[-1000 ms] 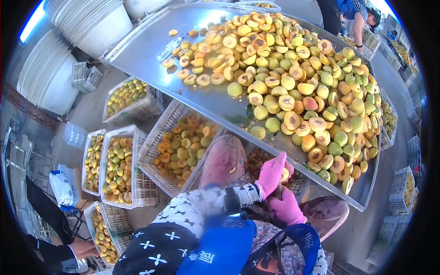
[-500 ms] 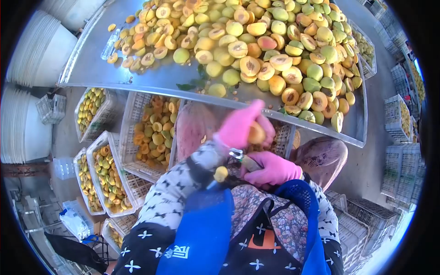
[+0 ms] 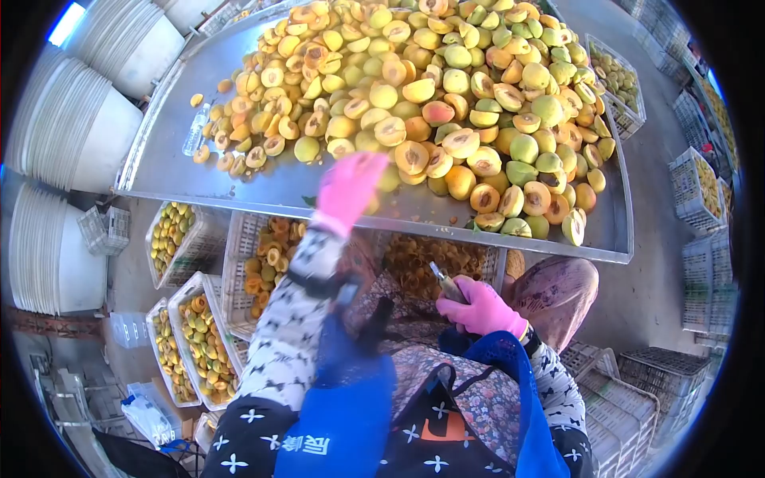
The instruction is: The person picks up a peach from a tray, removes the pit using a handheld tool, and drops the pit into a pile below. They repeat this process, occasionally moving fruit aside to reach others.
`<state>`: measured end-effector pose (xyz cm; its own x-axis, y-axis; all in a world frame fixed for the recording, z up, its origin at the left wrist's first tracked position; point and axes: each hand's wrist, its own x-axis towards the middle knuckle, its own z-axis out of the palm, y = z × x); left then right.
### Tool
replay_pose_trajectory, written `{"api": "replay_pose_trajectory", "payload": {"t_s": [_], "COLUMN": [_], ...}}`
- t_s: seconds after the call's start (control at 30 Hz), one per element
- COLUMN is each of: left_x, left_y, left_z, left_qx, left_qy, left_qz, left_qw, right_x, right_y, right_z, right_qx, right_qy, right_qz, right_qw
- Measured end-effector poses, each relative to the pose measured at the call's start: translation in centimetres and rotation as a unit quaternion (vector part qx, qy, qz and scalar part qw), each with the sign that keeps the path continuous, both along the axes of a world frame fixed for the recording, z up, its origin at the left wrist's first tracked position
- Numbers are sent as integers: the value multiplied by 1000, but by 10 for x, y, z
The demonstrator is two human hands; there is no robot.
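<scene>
My left hand, in a pink glove, reaches over the near edge of the metal table. Its fingers are smeared by motion beside a blurred yellow-green peach at the front of the pile; whether they grip it I cannot tell. Many halved yellow peaches, some with brown stones, lie heaped there among whole ones. Low in front of my lap, my right hand, also pink-gloved, is closed around a small pitting tool with its metal tip pointing up and left.
Beneath the table edge, a crate holds brownish scraps. To its left stand crates of peaches. A clear plastic bottle lies on the table's left part. Stacked white tubs line the left side; crates stand at right.
My left hand has left the lap area, where it held a peach near my right hand, and moved up and left to the pile. The tool stays in my right hand.
</scene>
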<state>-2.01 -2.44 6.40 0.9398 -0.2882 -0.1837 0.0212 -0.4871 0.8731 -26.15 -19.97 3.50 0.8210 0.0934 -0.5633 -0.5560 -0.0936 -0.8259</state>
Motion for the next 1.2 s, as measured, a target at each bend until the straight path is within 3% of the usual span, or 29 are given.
{"api": "replay_pose_trajectory", "payload": {"t_s": [0.03,0.1,0.2,0.3,0.33,0.37,0.43,0.57,0.6,0.73,0.8,0.83,0.87,0.97,1.0,1.03,1.13,1.2], "left_x": [7,10,5,4,0,-7,-34,-74,-84,-92,-102,-108,-113,-120,-116,-117,-125,-126], "left_y": [-23,-64,-86,-64,-53,-46,-35,-28,-27,-24,-28,-29,-28,-31,-26,-24,-17,-14], "left_z": [-19,-43,-81,-87,-76,-66,-31,1,14,10,1,-2,2,28,12,24,57,54], "left_qx": [-23,153,185,42,-51,-169,-390,-436,-381,-471,-489,-495,-518,-551,-523,-453,-262,-247], "left_qy": [14,-150,-277,-284,-157,-72,108,102,103,173,165,165,113,269,238,183,69,80], "left_qz": [-5,-1,54,24,5,-14,-46,-132,-128,-102,-102,-106,-159,-94,-125,-176,-246,-200], "left_qw": [1000,977,941,958,986,983,914,884,910,859,851,847,833,784,809,855,931,945], "right_x": [-3,-8,-13,-17,-14,-9,4,37,42,39,39,37,39,46,47,49,58,57], "right_y": [0,-2,-3,-4,-5,-5,-3,9,10,22,16,13,15,5,-2,-7,-13,-7], "right_z": [3,12,13,0,-3,0,16,38,34,20,26,32,44,33,40,48,61,66], "right_qx": [-16,-48,-64,-81,-89,-119,-176,-292,-336,-331,-87,43,69,-5,-29,-109,-326,-311], "right_qy": [6,19,-8,-108,-157,-198,-271,-479,-518,-488,-283,-164,-145,-257,-262,-315,-418,-430], "right_qz": [-5,-19,-46,-82,-93,-111,-146,-139,-126,-120,-162,-182,-215,-208,-181,-157,-93,-119], "right_qw": [1000,998,997,988,979,967,935,816,776,799,941,969,963,944,948,930,843,839]}}
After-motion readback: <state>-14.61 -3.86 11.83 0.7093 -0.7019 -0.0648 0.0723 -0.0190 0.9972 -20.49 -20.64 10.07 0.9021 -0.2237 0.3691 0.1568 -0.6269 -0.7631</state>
